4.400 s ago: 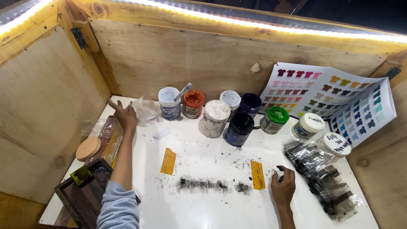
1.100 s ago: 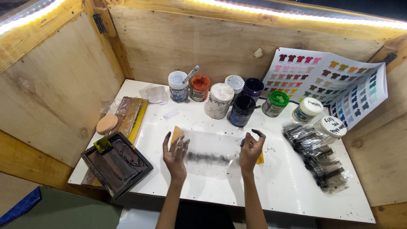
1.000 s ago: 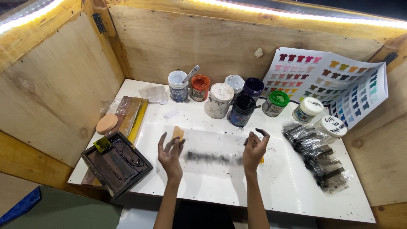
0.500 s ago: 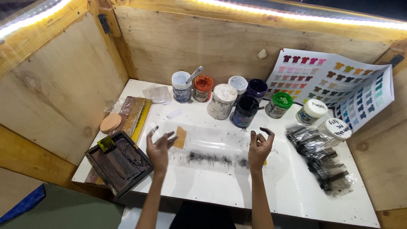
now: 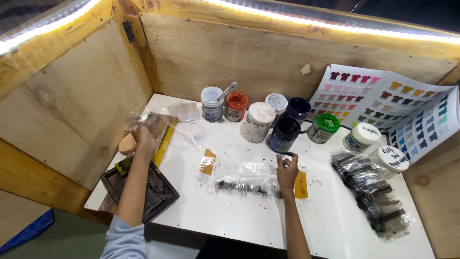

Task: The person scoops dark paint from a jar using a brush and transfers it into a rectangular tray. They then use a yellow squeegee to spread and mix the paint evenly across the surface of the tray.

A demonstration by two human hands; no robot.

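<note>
The left arm stretches out and away to the left edge of the white table [image 5: 249, 216], sleeve pushed up near the elbow. The left hand [image 5: 143, 134] is raised at the far end of it, fingers curled around crinkled clear plastic film [image 5: 152, 120] that it holds above the yellow-edged wooden block [image 5: 165, 141] and a round wooden disc [image 5: 127, 144]. Just beneath the forearm sits a dark ink-stained tray [image 5: 153, 192].

The right forearm runs straight up the middle. The right hand [image 5: 286, 171] rests palm-down on the table, fingers loosely bent and narrow, fingertips pressing the right end of a clear plastic sheet [image 5: 247, 175] that lies flat at the table's centre. The sheet covers a smeared black ink line [image 5: 242, 187] and sits between two orange tape pieces [image 5: 208, 162]; the hand touches the right-hand piece. Paint jars [image 5: 258, 122] stand in a row behind, well apart from both hands.
</note>
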